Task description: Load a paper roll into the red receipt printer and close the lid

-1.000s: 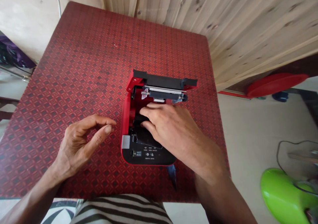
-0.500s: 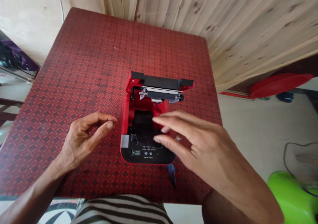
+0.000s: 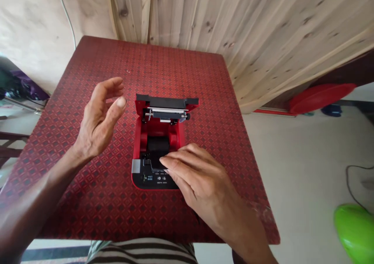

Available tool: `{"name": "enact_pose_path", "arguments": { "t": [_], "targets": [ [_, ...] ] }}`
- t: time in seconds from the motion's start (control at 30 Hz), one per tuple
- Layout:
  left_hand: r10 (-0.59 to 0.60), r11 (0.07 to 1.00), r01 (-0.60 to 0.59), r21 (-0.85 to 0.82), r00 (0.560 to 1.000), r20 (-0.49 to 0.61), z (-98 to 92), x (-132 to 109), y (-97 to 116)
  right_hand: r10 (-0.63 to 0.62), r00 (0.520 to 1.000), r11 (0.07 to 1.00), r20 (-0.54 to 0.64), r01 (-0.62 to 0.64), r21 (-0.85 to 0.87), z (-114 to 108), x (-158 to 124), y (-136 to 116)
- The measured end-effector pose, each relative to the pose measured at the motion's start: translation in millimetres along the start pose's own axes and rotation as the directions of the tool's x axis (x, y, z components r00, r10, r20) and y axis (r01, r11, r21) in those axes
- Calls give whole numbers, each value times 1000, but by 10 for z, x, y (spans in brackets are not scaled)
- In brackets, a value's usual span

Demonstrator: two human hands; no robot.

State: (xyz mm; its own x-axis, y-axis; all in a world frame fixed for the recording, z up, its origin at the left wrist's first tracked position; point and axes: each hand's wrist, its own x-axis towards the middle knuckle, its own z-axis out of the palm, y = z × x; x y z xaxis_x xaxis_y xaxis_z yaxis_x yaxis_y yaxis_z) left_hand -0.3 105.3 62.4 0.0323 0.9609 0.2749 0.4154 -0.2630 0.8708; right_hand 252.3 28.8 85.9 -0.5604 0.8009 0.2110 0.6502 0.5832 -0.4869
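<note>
A small red and black printer [image 3: 154, 139] sits in the middle of a red patterned table [image 3: 181, 73]. Its lid [image 3: 166, 101] stands open at the far end, showing a metal bar and a black cavity. My right hand [image 3: 193, 178] lies over the printer's near right corner, fingers stretched flat, fingertips on the black front panel by the buttons. My left hand [image 3: 101, 117] hovers raised to the left of the printer, fingers loosely curled and apart, holding nothing.
Wooden plank wall [image 3: 233, 18] rises behind the table. A red round object [image 3: 321, 96] lies on the floor at right, a green plastic object [image 3: 355, 229] at the lower right. Dark clutter [image 3: 17, 86] sits at the left edge. Striped cloth [image 3: 140, 252] shows on my lap.
My right hand left the printer's cavity and came down onto its front panel. My left hand rose off the table and moved farther away. The view tilted, so the printer appears farther left.
</note>
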Motion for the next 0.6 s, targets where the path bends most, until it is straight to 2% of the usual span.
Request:
{"name": "enact_pose_path", "arguments": {
  "t": [0.13, 0.27, 0.47, 0.53, 0.6],
  "targets": [
    [61, 996, -56, -74, 996, 70, 114, 251, 38, 13, 998, 998, -61, -17, -58, 34, -43, -64],
    [73, 994, -58, -92, 982, 172, 209, 321, 146, 12, 992, 997, -125, -21, -68, 65, -71, -109],
    [131, 991, -121, -55, 953, 274, 161, 81, 298, -82, 969, 991, -231, 56, -120, 147, -121, -99],
    [215, 976, -216, -28, 930, 298, 126, -33, 273, -130, 945, 983, -301, 84, -161, 183, -140, -92],
    [306, 942, -336, 30, 889, 342, 96, -150, 213, -167, 921, 975, -352, 100, -201, 211, -162, -93]
  ]
}}
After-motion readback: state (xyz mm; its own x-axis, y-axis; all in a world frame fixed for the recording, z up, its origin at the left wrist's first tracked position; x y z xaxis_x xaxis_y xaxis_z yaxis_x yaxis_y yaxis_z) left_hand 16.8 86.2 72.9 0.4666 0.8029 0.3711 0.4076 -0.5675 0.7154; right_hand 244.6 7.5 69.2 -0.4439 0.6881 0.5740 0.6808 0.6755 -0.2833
